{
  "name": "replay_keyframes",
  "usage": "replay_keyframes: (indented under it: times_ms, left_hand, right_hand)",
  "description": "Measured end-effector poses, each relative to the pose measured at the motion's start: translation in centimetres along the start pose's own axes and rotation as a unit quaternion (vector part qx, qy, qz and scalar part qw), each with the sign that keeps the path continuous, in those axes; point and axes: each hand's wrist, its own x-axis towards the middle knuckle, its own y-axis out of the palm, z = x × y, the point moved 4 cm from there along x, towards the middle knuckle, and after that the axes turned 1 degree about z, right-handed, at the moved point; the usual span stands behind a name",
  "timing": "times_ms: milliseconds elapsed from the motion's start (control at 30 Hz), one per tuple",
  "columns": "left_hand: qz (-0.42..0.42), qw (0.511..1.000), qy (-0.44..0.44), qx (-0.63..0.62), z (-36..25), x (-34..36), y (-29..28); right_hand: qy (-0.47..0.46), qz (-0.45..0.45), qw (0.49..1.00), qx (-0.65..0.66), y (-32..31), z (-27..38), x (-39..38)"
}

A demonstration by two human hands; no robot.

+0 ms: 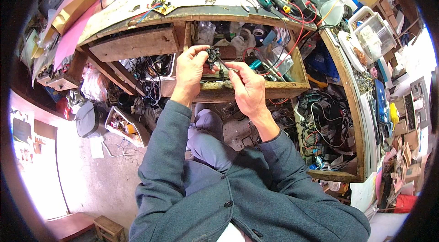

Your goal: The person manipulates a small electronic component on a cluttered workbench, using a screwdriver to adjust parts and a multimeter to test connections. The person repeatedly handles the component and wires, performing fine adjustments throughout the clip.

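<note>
Your left hand (190,69) pinches a small, irregular black component (212,53) above the brown wooden drawer (274,89); at right, your right hand (248,84) pinches a slim dark rod (222,62).

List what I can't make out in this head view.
Head view, small dark part: too small, partly covered by the left grip.
Head view, thin dark piece: one end hidden by the right grip.
Head view, floor of the drawer: mostly hidden by clutter.
Head view, wooden stool: cut off by the lower edge.
</note>
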Motion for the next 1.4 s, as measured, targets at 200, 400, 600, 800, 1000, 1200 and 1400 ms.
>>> replay_keyframes:
  times_ms: [200,400,600,800,1000,1200,1400]
  left_hand:
    - [-0.006,1.0,0.004,0.015,-0.2,-0.1,0.1]
    - [0.005,1.0,-0.011,-0.008,-0.4,-0.3,0.4]
    - [0.012,1.0,-0.011,-0.007,-0.4,-0.4,0.4]
    - [0.011,1.0,-0.005,0.002,-0.5,-0.5,0.7]
    - [0.029,0.999,-0.013,0.015,-0.6,-0.6,0.6]
    - [0.044,0.998,-0.033,0.016,-0.5,-0.5,0.5]
    - [0.057,0.997,-0.046,0.011,-0.7,-0.4,0.8]
  right_hand:
    - [-0.011,0.006,1.0,-0.029,0.1,0.3,-0.1]
    - [-0.065,-0.011,0.994,-0.092,0.2,0.4,-0.1]
    - [-0.08,-0.017,0.99,-0.116,0.1,0.6,-0.3]
    - [0.036,0.002,0.999,0.024,0.0,-0.2,-0.3]
    - [0.186,0.056,0.946,0.26,0.0,-1.8,0.3]
    - [0.264,0.072,0.896,0.349,0.3,-1.7,0.3]
    - [0.25,0.048,0.889,0.38,1.0,-2.3,-0.2]
